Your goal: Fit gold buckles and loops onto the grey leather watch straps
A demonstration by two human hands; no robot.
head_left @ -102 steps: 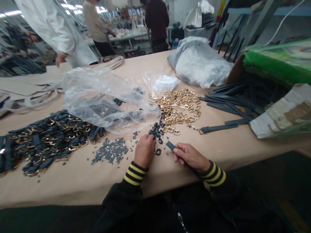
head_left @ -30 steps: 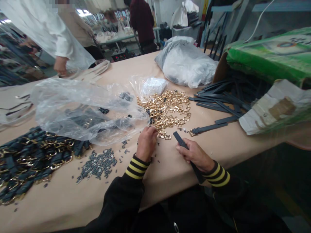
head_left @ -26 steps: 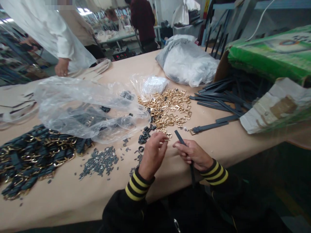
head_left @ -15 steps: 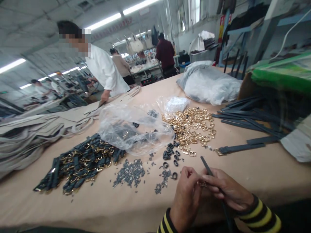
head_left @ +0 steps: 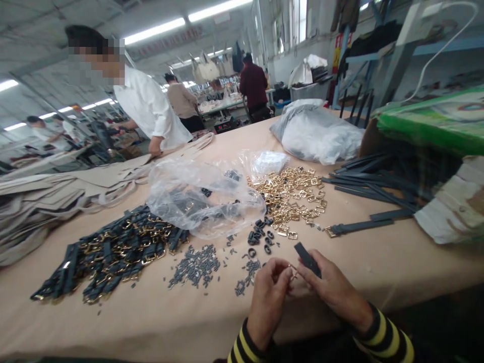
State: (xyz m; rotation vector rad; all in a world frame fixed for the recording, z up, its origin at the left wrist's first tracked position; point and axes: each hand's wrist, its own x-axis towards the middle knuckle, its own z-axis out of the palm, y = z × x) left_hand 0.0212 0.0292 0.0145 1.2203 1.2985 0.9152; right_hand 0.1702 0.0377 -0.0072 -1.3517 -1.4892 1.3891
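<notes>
Near the table's front edge, my left hand [head_left: 267, 295] pinches a small gold buckle [head_left: 293, 272], partly hidden by the fingers. My right hand [head_left: 333, 285] is closed around a dark strap [head_left: 305, 258], whose flat end sticks up beyond the thumb. The two hands nearly meet at the buckle. Just beyond them lie dark ring-shaped loops [head_left: 252, 253] and a heap of loose gold buckles [head_left: 293, 194]. A strap with a gold buckle fitted [head_left: 357, 227] rests to the right of these.
Finished-looking buckled straps [head_left: 113, 252] are piled at left, beside many small dark pieces [head_left: 194, 264]. A clear plastic bag [head_left: 204, 196] lies mid-table. Long dark straps [head_left: 378, 184] and a green-topped box [head_left: 434, 121] are at right. A person in white [head_left: 147, 101] stands across the table.
My right hand has turned the strap so its flat face shows. The buckle in my left hand is now more visible. The view has shifted slightly to the right.
</notes>
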